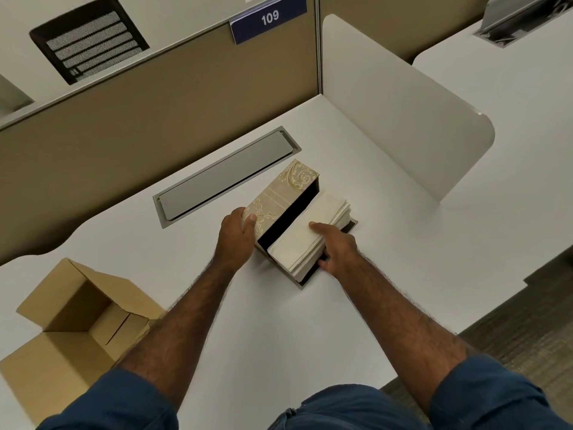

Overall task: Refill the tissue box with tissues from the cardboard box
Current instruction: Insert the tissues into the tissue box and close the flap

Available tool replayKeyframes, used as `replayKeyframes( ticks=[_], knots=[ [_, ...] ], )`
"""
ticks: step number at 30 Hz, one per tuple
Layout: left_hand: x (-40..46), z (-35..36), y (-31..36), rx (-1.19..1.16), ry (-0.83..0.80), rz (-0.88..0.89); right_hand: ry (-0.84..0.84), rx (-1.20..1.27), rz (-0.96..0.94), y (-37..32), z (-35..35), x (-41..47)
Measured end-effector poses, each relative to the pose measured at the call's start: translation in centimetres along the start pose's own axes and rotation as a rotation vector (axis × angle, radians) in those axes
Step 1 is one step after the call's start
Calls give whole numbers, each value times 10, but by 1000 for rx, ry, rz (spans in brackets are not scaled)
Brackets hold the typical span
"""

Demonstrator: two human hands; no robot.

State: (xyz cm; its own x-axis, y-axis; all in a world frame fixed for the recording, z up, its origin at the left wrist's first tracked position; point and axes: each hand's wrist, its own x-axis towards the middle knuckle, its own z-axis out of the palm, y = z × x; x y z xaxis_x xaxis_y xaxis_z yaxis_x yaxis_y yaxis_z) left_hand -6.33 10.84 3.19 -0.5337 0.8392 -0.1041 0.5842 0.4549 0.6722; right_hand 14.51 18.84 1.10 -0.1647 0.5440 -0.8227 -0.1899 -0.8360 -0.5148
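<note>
Tissue box [280, 198] mid-desk, just in front of the grey cable hatch [226, 175], tipped on its side with patterned beige face up and dark interior open toward the right. Flat lid or base panel [305, 282] lying on the desk [387, 243] under the tissue stack, only edges showing.

Left hand [237, 234] clamped on the near end of the box, thumb on the patterned face, fingers wrapped round the far side and hidden. Right hand [336, 245] gripping the stack of tissues [310, 237]: index finger laid flat on top, thumb tucked at the near lower edge. Stack half into the box opening, left edge against the dark interior, right edge fanned slightly.

Cardboard box [71, 318] at the near-left corner of the desk, flaps open, nothing visible inside, well apart from both hands.

White divider panel [403, 103] upright on the right. Tan partition [155, 97] behind, blue "109" sign [269, 18] on top.
</note>
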Motion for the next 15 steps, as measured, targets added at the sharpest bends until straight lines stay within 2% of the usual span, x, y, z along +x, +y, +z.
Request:
replayKeyframes(
  ticks=[15],
  knots=[
    [-1,1,1,6,-5,5,-8,53,-52,2,11,-4]
  ],
)
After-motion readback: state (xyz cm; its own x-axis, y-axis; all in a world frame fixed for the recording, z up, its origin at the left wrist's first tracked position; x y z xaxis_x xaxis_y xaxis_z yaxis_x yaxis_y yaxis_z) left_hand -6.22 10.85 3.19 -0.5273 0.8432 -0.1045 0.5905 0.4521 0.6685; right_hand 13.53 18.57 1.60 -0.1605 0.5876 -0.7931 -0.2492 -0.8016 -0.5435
